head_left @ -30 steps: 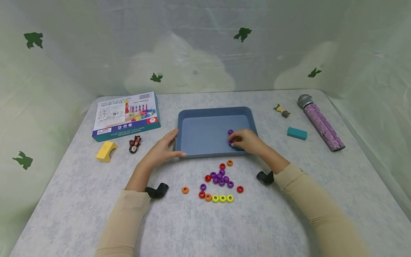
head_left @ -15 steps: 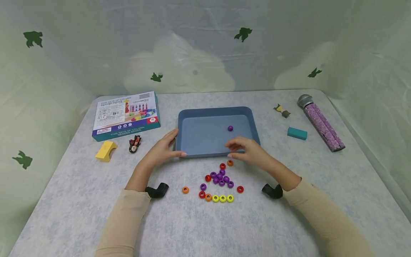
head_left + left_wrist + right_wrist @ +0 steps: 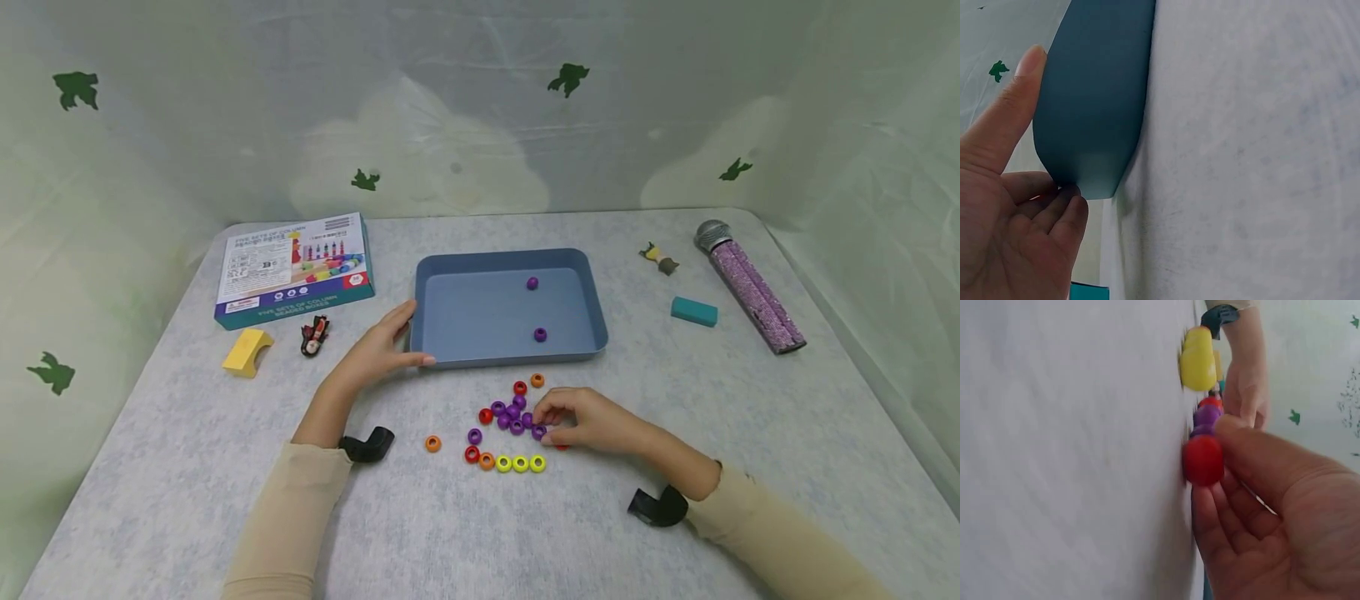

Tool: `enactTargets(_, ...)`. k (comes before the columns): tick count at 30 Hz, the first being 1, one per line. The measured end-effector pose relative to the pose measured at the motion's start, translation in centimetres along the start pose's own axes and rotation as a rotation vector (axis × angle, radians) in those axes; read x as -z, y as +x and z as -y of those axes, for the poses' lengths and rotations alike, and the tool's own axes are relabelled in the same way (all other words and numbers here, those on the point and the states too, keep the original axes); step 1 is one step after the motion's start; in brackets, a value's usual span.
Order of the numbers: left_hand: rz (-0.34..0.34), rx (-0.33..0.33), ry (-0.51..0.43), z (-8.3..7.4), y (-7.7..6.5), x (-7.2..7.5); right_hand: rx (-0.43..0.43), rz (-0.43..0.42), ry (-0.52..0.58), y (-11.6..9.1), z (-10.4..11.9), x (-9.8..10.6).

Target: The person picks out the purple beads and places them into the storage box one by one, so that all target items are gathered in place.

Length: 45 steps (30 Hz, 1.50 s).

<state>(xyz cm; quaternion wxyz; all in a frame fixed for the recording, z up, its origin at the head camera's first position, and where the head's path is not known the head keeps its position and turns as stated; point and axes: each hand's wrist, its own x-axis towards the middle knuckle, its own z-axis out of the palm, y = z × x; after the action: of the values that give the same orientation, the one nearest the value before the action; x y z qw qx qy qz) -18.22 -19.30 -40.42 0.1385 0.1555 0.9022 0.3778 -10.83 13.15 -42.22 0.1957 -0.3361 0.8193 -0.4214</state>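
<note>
My left hand (image 3: 381, 348) holds the near left corner of the blue tray (image 3: 480, 364), thumb along the front rim; the left wrist view shows the fingers bent against the tray's wall (image 3: 1097, 94). In front of the tray, my right hand (image 3: 592, 421) has thumb and fingertips around a purple bead (image 3: 539, 432) at the right end of a purple group. That purple bead (image 3: 1208, 414) shows by the thumb tip in the right wrist view, behind a nearer red bead (image 3: 1204, 460). Two purple beads lie inside the tray, one farther back (image 3: 532, 283), one nearer (image 3: 540, 334).
Yellow beads (image 3: 521, 463) form a row nearest me, with red and orange beads (image 3: 432, 444) scattered about. A toy box (image 3: 296, 267), yellow block (image 3: 247, 353) and small figure (image 3: 315, 336) lie left. Rightward are a teal block (image 3: 693, 312), glittery microphone (image 3: 753, 292) and another figurine (image 3: 659, 258).
My right hand has let go of a purple bead in the tray and moved back toward me to the loose beads. The other purple bead has rolled farther back. My left hand has stayed put.
</note>
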Motion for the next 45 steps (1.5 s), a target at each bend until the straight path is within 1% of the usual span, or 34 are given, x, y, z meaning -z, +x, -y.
enactTargets(3, 0.002, 0.003, -0.005, 0.1, 0.0, 0.0, 0.017, 0.005, -0.052, -0.1, -0.2, -0.3)
enactTargets(5, 0.002, 0.003, -0.008, 0.1, 0.0, 0.0, 0.011, 0.004, -0.069, 0.0, -0.1, -0.4)
enactTargets(7, 0.001, 0.002, -0.011, 0.1, 0.0, 0.0, -0.008, -0.005, -0.062, 0.1, 0.2, -0.3)
enactTargets(9, 0.0, -0.002, -0.012, 0.2, 0.0, 0.0, -0.029, -0.022, -0.025, 0.2, 0.7, 0.1)
enactTargets(12, 0.001, -0.007, -0.015, 0.3, 0.0, -0.1, -0.032, -0.082, 0.05, 0.5, 2.1, 1.3)
enactTargets(16, 0.0, -0.005, -0.013, 0.3, 0.1, -0.1, 0.033, -0.199, 0.097, 1.6, 3.4, 3.7)
enactTargets(18, 0.0, -0.005, -0.011, 0.2, 0.1, -0.1, 0.066, -0.251, 0.091, 2.6, 2.8, 4.8)
enactTargets(20, 0.0, -0.006, -0.01, 0.2, 0.0, -0.1, 0.071, -0.304, 0.08, 3.8, 1.8, 5.8)
enactTargets(22, -0.002, -0.008, -0.007, 0.2, 0.0, -0.1, 0.048, -0.34, 0.057, 5.1, 0.4, 6.6)
enactTargets(24, -0.004, -0.008, -0.008, 0.2, 0.0, -0.1, 0.0, -0.366, 0.024, 6.2, -0.9, 7.2)
enactTargets(26, -0.001, -0.006, -0.011, 0.2, 0.0, -0.1, -0.063, -0.374, -0.016, 7.1, -2.0, 7.6)
enactTargets(29, -0.001, -0.008, -0.02, 0.1, -0.1, -0.1, -0.158, -0.372, -0.056, 8.0, -3.0, 7.8)
enactTargets(33, -0.009, -0.017, -0.02, 0.0, -0.1, 0.0, -0.23, -0.331, -0.067, 8.6, -3.4, 7.8)
enactTargets(37, -0.011, -0.013, -0.015, -0.1, -0.2, 0.2, -0.26, -0.284, -0.083, 8.9, -3.4, 7.7)
enactTargets(40, -0.009, -0.013, -0.014, -0.1, -0.2, 0.2, -0.271, -0.277, -0.094, 9.0, -3.3, 7.7)
enactTargets(43, -0.01, -0.017, -0.006, 0.0, -0.1, 0.1, -0.253, -0.286, -0.088, 8.7, -3.0, 7.7)
enactTargets(45, -0.011, -0.02, -0.004, 0.0, 0.0, 0.0, -0.215, -0.301, -0.069, 8.2, -2.5, 7.7)
